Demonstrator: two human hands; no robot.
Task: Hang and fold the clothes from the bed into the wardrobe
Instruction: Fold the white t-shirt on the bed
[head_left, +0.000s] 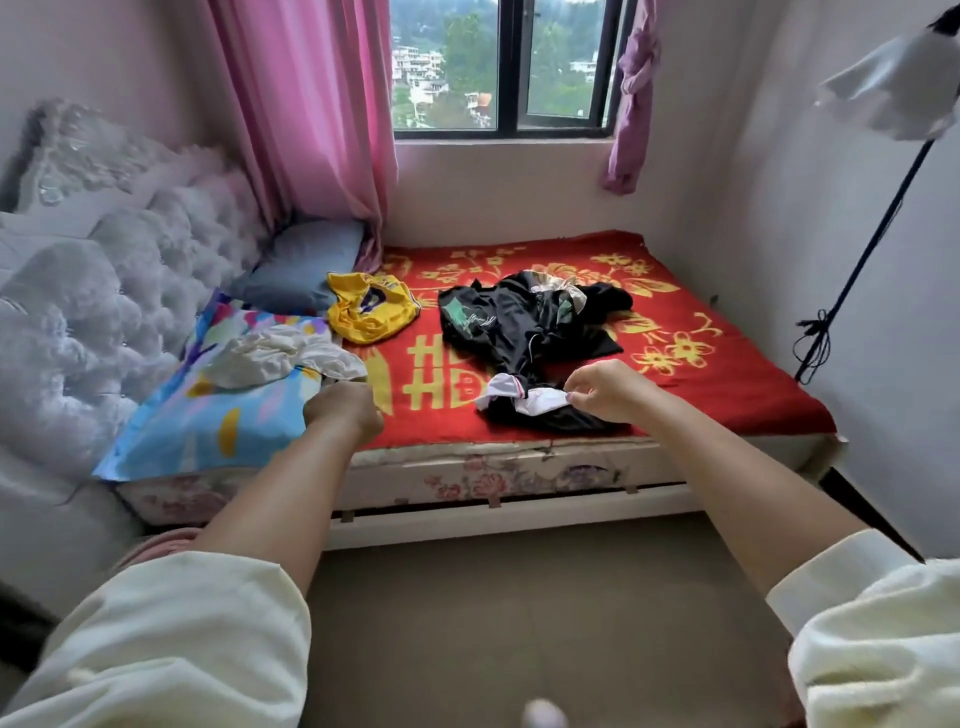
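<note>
Both arms reach out over the near edge of the bed (519, 462), which is covered by a red blanket (727, 374) with yellow flowers and characters. The right hand (605, 391) pinches the white trim of a black garment (524, 332) that sprawls across the middle of the blanket, its near end lying just inside the bed's front edge. The left hand (343, 408) is curled at the blanket's left border, against the edge of a white garment (280, 356); from this angle I cannot tell whether its fingers actually grip the cloth or only touch it. That white garment lies crumpled on a bright patterned pillow (208, 421) at the left end of the bed. A yellow shirt (370, 309) sits bunched on the blanket beyond the white garment, left of the black one and apart from it. A grey pillow (306, 265) lies behind the yellow shirt, beside the tufted headboard (104, 291). A pink curtain (311, 104) hangs over the bed's far left corner, next to the window (511, 67).
</note>
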